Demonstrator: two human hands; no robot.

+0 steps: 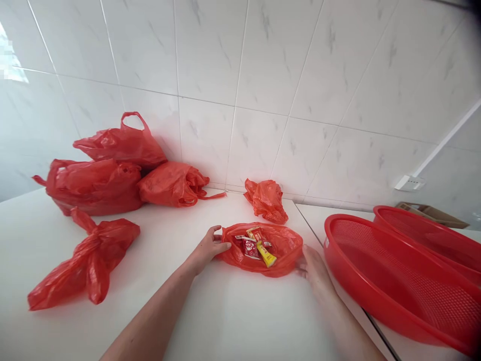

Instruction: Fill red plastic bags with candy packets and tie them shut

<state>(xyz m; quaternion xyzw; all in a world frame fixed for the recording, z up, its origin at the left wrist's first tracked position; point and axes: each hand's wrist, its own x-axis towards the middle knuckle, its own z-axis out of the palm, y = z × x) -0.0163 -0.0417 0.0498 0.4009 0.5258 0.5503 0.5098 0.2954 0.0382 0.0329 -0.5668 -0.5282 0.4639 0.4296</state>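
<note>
An open red plastic bag [289,243] lies on the white table in front of me, its mouth spread wide. Several small wrapped snack packets rest inside it, among them a dark red one [250,247] and a yellow one [266,254]. My left hand [207,249] grips the bag's left edge, thumb over the rim. At the opposite edge, my right hand [315,268] holds the bag between thumb and fingers; its fingertips are partly hidden by the plastic.
Full red bags [93,185] are piled at the back left, with a knotted red bag [90,260] nearer. A crumpled red bag [266,199] sits by the tiled wall. Two red mesh baskets [376,271] stand at right, with a cardboard box [432,214] behind.
</note>
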